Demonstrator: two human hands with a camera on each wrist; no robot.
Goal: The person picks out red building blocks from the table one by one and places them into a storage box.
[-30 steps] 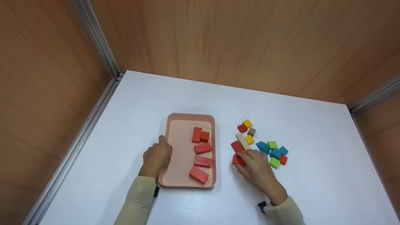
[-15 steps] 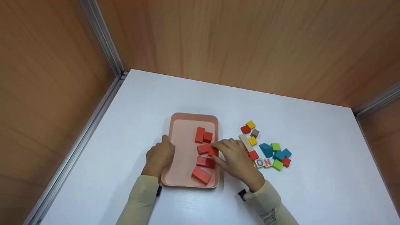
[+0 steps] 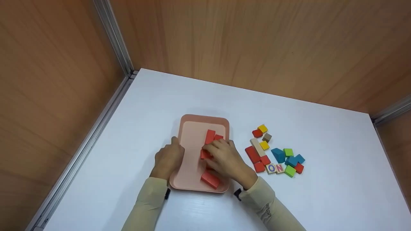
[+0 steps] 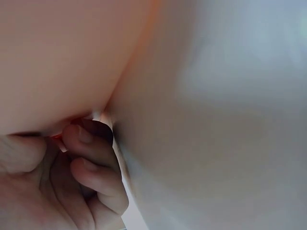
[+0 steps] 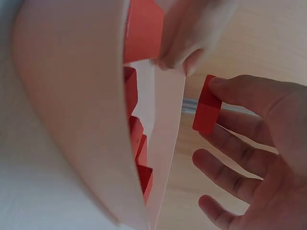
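My left hand (image 3: 169, 159) grips the left rim of a pink rectangular tray (image 3: 189, 181); its fingers curl at the tray's edge in the left wrist view. Over the tray, my right hand (image 3: 227, 159) pinches a red block (image 5: 207, 108) between thumb and fingers. In the right wrist view the held block is above the tray's rim, apart from the others. Several red blocks lie along the tray's right side, among them a long one (image 3: 210, 136) at the back and another red block (image 3: 210, 179) near the front. My right hand hides some of them in the head view.
Right of the tray lies a loose group of blocks: red blocks (image 3: 252, 154), a beige bar (image 3: 257, 147), yellow cubes (image 3: 264, 145), blue blocks (image 3: 278, 155), green cubes (image 3: 290, 171) and letter blocks (image 3: 271, 168). Wooden panels (image 3: 250, 41) wall the white table.
My right hand has picked up a red block from the group and carried it left, from the table to over the tray. My left hand has stayed on the tray's rim.
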